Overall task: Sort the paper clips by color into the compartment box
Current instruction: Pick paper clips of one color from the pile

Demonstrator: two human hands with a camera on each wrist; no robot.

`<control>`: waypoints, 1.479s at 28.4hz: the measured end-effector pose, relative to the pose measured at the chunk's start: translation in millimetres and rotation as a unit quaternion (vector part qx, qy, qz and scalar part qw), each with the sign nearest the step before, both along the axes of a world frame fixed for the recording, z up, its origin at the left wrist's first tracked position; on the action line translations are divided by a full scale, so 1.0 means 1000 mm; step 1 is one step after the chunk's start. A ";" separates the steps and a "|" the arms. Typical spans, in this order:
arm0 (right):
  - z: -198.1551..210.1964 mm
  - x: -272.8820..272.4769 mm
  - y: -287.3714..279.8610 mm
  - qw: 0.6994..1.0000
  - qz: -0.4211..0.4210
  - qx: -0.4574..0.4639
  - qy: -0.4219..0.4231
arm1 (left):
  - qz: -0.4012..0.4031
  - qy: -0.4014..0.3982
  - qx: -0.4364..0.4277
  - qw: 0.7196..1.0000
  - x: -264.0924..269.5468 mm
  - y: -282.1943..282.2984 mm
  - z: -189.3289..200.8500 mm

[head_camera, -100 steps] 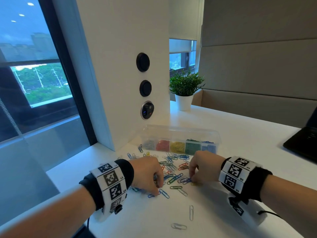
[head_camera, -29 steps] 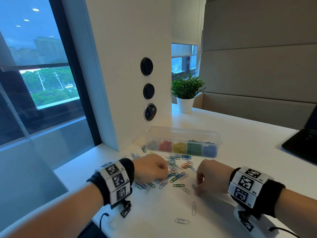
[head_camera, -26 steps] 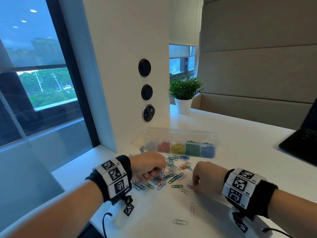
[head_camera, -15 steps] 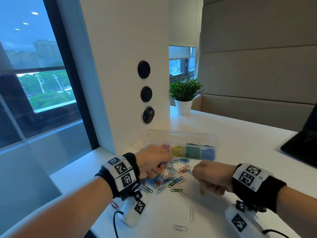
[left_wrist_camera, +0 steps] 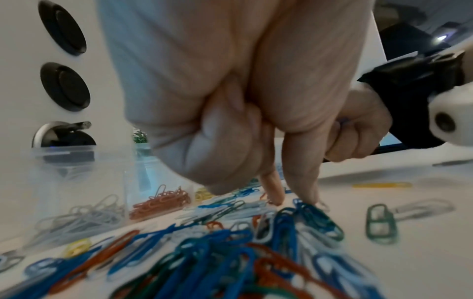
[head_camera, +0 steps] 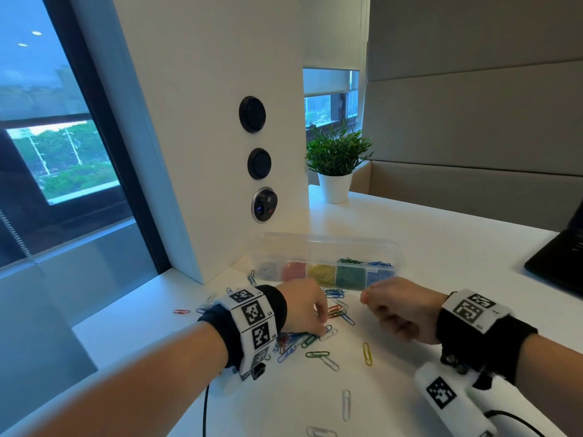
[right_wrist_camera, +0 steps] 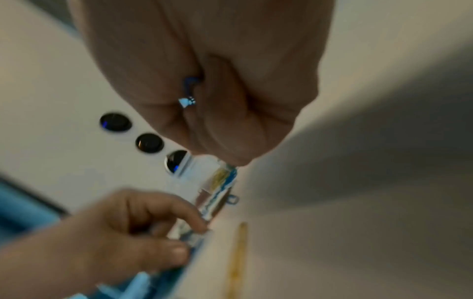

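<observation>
The clear compartment box [head_camera: 315, 247] stands open by the pillar, with white, red, yellow, green and blue clips in separate cells. A mixed pile of paper clips [head_camera: 296, 340] lies in front of it. My left hand [head_camera: 304, 310] is down on the pile; its thumb and forefinger pinch a pale clip [right_wrist_camera: 197, 234], its other fingers curled. My right hand [head_camera: 394, 307] hovers as a fist just in front of the box's blue end, gripping a blue clip [right_wrist_camera: 189, 89] that pokes out between the fingers.
A yellow clip [head_camera: 367, 353], a green clip [head_camera: 317, 354] and white clips [head_camera: 346, 405] lie loose nearer me; a red clip [head_camera: 182, 311] lies at the left. A white pillar [head_camera: 220, 137] with sockets, a potted plant [head_camera: 336, 165] and a laptop [head_camera: 558, 263] surround the spot.
My right hand has lifted off the table as a fist and moved toward the box, leaving the yellow clip lying where it was. My left hand has come down onto the pile.
</observation>
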State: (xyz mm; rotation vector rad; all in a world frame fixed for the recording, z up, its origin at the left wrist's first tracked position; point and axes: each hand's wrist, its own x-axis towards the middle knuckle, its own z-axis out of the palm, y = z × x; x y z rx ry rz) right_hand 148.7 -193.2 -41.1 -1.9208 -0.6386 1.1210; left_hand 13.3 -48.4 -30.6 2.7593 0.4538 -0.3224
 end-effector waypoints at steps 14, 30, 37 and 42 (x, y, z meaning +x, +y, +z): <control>0.005 -0.011 0.012 0.991 0.044 -0.075 -0.102 | 0.030 0.002 -0.026 0.999 -0.013 0.003 0.006; -0.004 -0.019 0.029 0.870 0.168 -0.125 -0.446 | 0.016 0.015 -0.012 1.000 0.001 -0.003 0.003; -0.002 -0.017 0.020 0.864 0.195 -0.154 -0.437 | 0.013 0.007 -0.019 1.000 0.003 0.001 0.004; -0.001 -0.013 0.013 0.895 0.179 -0.126 -0.389 | 0.027 0.011 -0.004 1.000 -0.002 0.006 0.006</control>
